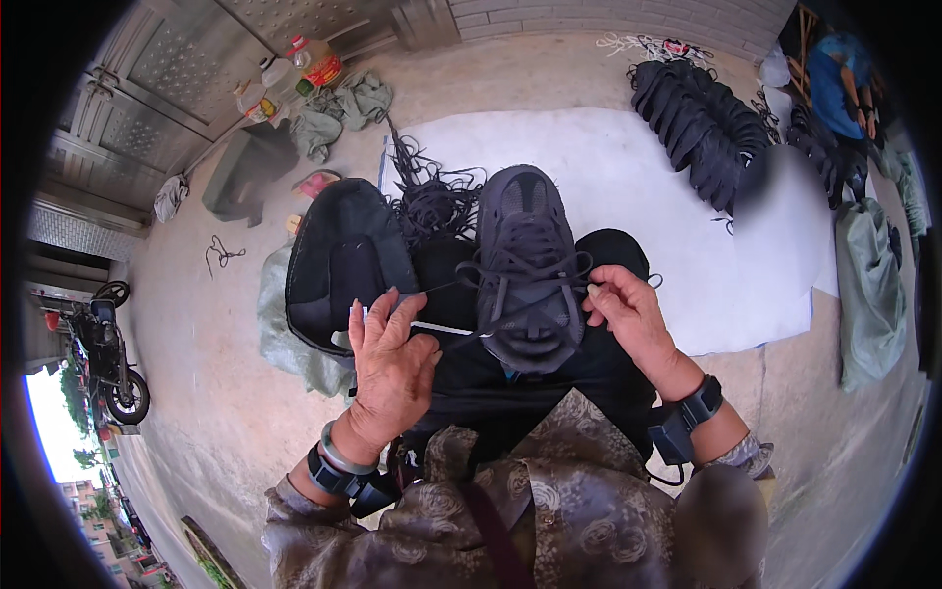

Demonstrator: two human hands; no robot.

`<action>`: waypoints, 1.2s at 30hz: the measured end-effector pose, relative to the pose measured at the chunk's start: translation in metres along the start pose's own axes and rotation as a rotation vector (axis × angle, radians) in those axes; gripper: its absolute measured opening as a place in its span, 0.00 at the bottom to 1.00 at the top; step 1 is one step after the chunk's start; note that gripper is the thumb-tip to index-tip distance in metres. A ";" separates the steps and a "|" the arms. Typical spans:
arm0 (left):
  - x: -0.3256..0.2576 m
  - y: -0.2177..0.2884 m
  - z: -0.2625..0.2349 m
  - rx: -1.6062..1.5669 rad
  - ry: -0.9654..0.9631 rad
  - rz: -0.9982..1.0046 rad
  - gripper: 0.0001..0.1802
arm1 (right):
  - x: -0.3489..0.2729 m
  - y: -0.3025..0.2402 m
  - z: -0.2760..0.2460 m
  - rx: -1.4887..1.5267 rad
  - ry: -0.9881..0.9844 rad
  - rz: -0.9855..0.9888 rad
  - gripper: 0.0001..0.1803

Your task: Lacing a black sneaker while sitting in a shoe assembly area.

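A dark grey lace-up shoe (530, 231) rests across my lap, toe pointing away, its laces threaded and crossed. My left hand (392, 363) is on its left side, thumb and fingers bent together on a thin dark shoelace that runs to the shoe. On the other side my right hand (628, 314) pinches a lace loop at the shoe's collar. Left of the shoe lies a black shoe upper (353, 250), its inner side facing up, partly behind my left fingers. Beyond it sits a tangled pile of black laces (432, 196).
A white sheet (589, 157) covers the floor ahead. Stacked black shoe uppers (697, 123) stand on its far right. A person in blue (834, 83) sits behind them. Green sacks (868, 294) lie at right; bottles (314, 64) stand far left, a motorcycle (108, 353) at left.
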State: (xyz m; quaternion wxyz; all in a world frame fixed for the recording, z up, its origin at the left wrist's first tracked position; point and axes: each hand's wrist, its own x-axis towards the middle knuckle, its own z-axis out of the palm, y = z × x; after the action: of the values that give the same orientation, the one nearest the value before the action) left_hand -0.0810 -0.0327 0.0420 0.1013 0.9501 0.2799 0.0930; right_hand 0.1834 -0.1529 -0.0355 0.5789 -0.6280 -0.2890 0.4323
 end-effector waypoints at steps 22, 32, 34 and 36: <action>-0.041 -0.127 -0.042 -0.839 0.235 -0.911 0.08 | 0.000 0.006 0.003 -0.714 0.011 -0.499 0.13; 0.016 -0.090 -0.035 -0.195 0.445 -0.545 0.13 | 0.009 0.002 0.015 -0.469 -0.044 -0.248 0.15; 0.010 -0.090 -0.034 -0.203 0.411 -0.589 0.16 | 0.010 0.007 0.011 -0.446 -0.048 -0.217 0.16; -0.006 -0.092 -0.041 -0.416 0.143 -0.830 0.26 | 0.009 -0.001 0.010 -0.434 -0.070 -0.175 0.16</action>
State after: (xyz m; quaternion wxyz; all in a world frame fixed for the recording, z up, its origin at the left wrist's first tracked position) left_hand -0.1422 0.0454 0.0583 0.2985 0.7086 0.6180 0.1641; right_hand 0.1788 -0.1404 -0.0359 0.4553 -0.6951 -0.4484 0.3295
